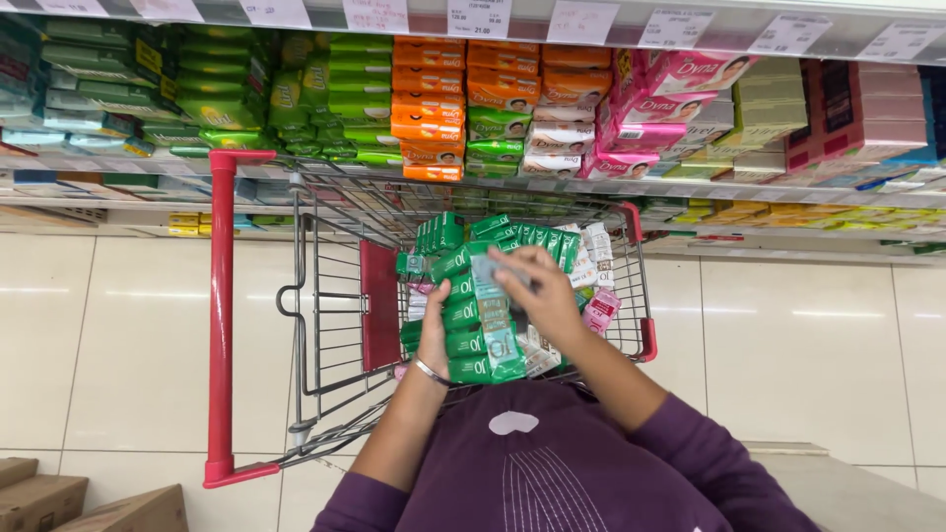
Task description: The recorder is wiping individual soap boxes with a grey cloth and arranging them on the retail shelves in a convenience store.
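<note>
Shop shelves (512, 108) packed with green, orange and pink boxed bars run across the far side of a pale tiled floor (808, 345), and a red-handled wire cart (325, 315) stands between them and the person. Left hand (434, 340) cradles a tall stack of green packs (473, 330) from below and behind, fingers closed round its side; right hand (542, 296) pinches the pack at the top of the stack, fingers narrow. The stack hangs above the cart's basket, where more green packs (512, 236) and a few pink and white ones (599, 307) already lie. To do this well, I judge the left hand should keep the stack level and tight while the right works one pack at a time. Cart rim wires sit close on the right; open floor lies on both sides, with cardboard boxes (89, 502) at the near left.
</note>
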